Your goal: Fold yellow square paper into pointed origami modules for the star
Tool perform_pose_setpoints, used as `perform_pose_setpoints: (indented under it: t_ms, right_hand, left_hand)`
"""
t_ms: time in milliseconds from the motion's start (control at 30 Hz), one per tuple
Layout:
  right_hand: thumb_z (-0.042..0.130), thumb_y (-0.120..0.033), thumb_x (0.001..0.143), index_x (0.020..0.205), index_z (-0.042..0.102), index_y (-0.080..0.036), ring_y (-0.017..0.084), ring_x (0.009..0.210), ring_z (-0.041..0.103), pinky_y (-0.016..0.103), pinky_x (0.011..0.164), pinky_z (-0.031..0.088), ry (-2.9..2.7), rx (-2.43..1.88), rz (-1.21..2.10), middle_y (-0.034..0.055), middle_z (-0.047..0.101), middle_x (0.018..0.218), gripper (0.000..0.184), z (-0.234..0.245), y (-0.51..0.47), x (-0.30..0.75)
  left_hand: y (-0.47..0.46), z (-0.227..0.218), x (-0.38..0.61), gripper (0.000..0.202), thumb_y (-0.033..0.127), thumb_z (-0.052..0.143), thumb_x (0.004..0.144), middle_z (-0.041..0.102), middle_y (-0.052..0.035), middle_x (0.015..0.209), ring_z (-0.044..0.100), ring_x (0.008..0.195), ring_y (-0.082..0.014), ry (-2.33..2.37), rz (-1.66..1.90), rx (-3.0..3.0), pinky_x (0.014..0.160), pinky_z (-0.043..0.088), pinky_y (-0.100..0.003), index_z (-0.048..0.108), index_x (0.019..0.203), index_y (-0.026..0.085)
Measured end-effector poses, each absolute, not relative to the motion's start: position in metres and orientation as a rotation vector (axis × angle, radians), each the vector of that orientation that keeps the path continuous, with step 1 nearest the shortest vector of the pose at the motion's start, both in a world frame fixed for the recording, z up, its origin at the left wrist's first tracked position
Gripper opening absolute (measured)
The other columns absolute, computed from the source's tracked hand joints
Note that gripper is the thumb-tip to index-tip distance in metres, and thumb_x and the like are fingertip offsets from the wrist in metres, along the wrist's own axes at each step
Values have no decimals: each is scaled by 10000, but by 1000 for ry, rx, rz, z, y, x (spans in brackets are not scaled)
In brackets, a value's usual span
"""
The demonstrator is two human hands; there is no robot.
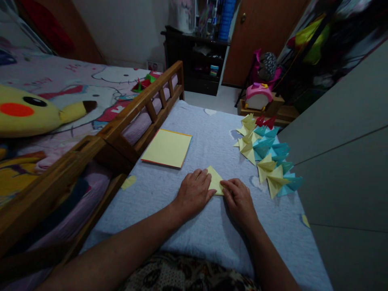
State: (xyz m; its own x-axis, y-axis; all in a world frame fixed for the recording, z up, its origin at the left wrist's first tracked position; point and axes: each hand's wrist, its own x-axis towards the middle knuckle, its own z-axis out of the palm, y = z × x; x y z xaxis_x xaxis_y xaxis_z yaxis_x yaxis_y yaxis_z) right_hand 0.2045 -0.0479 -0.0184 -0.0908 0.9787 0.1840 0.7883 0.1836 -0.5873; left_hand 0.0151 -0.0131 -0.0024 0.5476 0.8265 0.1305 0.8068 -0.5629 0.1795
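Note:
A small folded piece of yellow origami paper (216, 180) lies on the cloth-covered surface in front of me, one corner pointing away. My left hand (195, 188) rests flat over its left part, fingers stretched out and pressing it down. At its right corner, my right hand (238, 198) pinches the paper's edge between thumb and fingers. Beyond my left hand lies a stack of square paper (166, 148), pale yellow on top with orange and blue edges showing. To the right stand folded paper pieces in yellow (275, 178), light blue (271, 147) and red (266, 122).
A wooden bed rail (142, 105) runs along the left, with a yellow plush toy (33, 111) on the bed behind it. A pale cabinet (348, 173) borders the right side. Farther back are a dark shelf unit (194, 60) and a pink toy case (258, 97).

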Motion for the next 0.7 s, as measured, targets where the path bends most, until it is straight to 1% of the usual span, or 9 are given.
perform_pose_setpoints:
  t_ms: [200, 333, 433, 567, 633, 700]
  right_hand:
    - [485, -223, 965, 1122, 689, -200, 236, 947, 607, 396, 844, 420, -1933, -1645, 475, 80, 647, 998, 258, -18, -48, 205]
    - [485, -218, 963, 1124, 690, -195, 237, 944, 607, 397, 843, 423, -1942, -1647, 462, 80, 644, 996, 262, -17, -48, 204]
    - [488, -211, 960, 1128, 696, -198, 238, 941, 606, 403, 843, 420, -1941, -1660, 442, 82, 637, 998, 267, -17, -48, 204]
    - [498, -224, 960, 1109, 708, -199, 229, 914, 598, 388, 834, 437, -1920, -1654, 434, 83, 620, 982, 259, -17, -48, 204]
    - [496, -232, 963, 1094, 713, -194, 223, 892, 595, 378, 819, 446, -1908, -1642, 442, 80, 616, 960, 257, -17, -48, 204]
    - [490, -235, 965, 1070, 718, -191, 220, 874, 594, 371, 805, 450, -1895, -1629, 447, 75, 615, 933, 255, -17, -48, 204]
  left_hand:
    - [-13, 0, 16, 399, 423, 483, 1010, 581, -137, 1360, 504, 1190, -306, 1418, 255, 2672, 938, 450, -445, 545, 1291, 145]
    - [-11, -3, 15, 488, 492, 493, 999, 581, -110, 1355, 488, 1179, -306, 1411, 262, 2677, 924, 437, -450, 504, 1370, 175]
    - [-9, -4, 15, 490, 510, 500, 991, 580, -104, 1363, 486, 1179, -307, 1417, 259, 2679, 926, 427, -449, 521, 1362, 192]
    - [-8, -6, 17, 466, 459, 482, 1007, 536, -121, 1447, 450, 1284, -310, 1388, 255, 2708, 1030, 383, -468, 527, 1368, 169]
    - [-8, -7, 17, 475, 435, 461, 1016, 507, -139, 1480, 432, 1331, -301, 1340, 247, 2728, 1076, 361, -451, 516, 1382, 137]
    - [-7, -9, 17, 498, 437, 446, 1022, 502, -158, 1482, 433, 1346, -296, 1318, 234, 2730, 1086, 361, -426, 504, 1398, 115]
